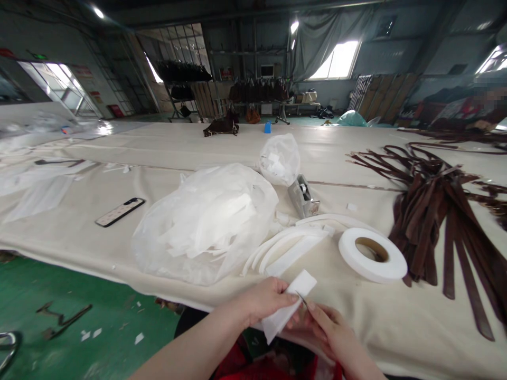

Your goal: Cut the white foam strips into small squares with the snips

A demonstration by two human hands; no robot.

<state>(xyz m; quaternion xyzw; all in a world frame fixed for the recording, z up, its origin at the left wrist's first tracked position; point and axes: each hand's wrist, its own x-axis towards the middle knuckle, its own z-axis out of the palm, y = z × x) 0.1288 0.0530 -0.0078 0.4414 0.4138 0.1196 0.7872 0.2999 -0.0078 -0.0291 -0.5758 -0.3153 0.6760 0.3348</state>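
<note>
My left hand pinches a flat white strip of soft, foam-like material between thumb and fingers, just off the table's front edge. Close beside it, my right hand is closed around scissors. Only a thin dark blade shows, lying against the strip's edge; the handles are hidden by my fingers. Curved white strips lie on the table just beyond my hands. To their right rests a roll of white tape with a brown core.
A large clear bag of white pieces and a smaller bag sit ahead, near a tape dispenser. Brown leather straps are heaped at right. A phone lies left. Another person is at far right.
</note>
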